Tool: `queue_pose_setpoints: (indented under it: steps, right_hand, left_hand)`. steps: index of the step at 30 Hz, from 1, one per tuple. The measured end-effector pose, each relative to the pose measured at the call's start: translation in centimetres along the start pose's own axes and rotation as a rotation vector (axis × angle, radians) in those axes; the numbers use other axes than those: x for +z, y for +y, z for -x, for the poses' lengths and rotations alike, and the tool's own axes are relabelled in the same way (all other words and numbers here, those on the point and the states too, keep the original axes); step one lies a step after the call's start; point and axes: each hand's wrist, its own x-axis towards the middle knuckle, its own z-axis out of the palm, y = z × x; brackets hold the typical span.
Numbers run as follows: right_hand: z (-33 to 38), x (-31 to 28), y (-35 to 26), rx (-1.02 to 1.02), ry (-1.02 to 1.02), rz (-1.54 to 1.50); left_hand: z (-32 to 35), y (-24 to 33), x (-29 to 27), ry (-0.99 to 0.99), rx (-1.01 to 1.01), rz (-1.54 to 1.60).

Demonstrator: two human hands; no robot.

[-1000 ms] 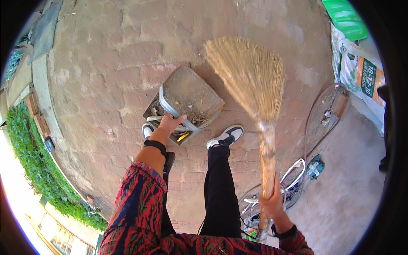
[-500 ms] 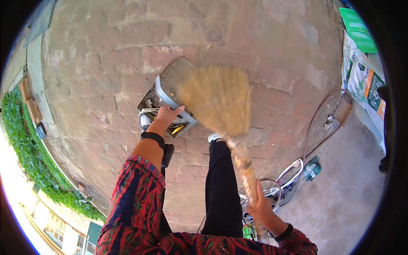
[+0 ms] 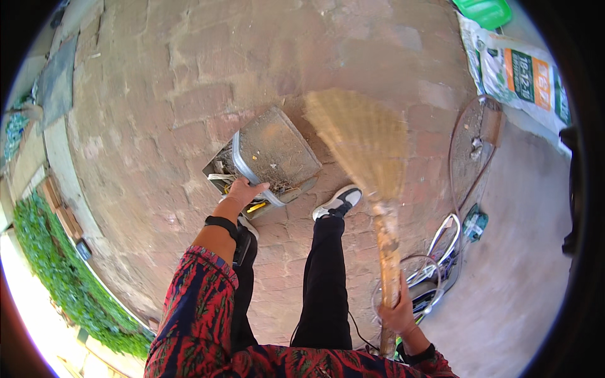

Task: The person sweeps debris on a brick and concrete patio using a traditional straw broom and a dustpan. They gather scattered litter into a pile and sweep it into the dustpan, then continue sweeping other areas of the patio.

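Observation:
My left hand (image 3: 244, 191) is closed round the pale grey handle (image 3: 239, 157) of a metal dustpan (image 3: 277, 148). Dirt and debris lie in the dustpan, with a small yellow piece (image 3: 256, 207) near its back edge. In my right hand (image 3: 399, 311) is the wooden stick of a straw broom (image 3: 365, 142), gripped low near my body. The broom's fan-shaped head is to the right of the dustpan, apart from its front lip and slightly blurred.
Worn brick paving (image 3: 208, 82) spreads around my feet. At right lie a printed white sack (image 3: 520, 72), a green plastic item (image 3: 485, 11), a hose (image 3: 451, 151) and a loose brick (image 3: 491, 125). Green plants (image 3: 57, 271) line the left side.
The broom head has moved right, off the dustpan, so the pan's floor now shows. My left hand still holds the dustpan. My view has shifted, and my right shoe shows more fully.

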Motion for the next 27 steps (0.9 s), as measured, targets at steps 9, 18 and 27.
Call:
queue_pose_setpoints:
  steps: [9, 18, 27]
  right_hand:
    - [-5.3, -1.7, 3.4, 0.249, 0.256, -0.668]
    - [-8.0, -1.4, 11.7, 0.252, 0.153, -0.48]
    - [-0.2, 3.1, 11.8, 0.288, -0.306, 0.011]
  left_hand:
    - [1.9, 0.4, 1.8, -0.003, 0.058, -0.185]
    - [0.3, -3.4, 11.7, -0.038, -0.077, -0.099]
    - [-3.1, -6.7, 16.7, -0.044, -0.128, 0.016]
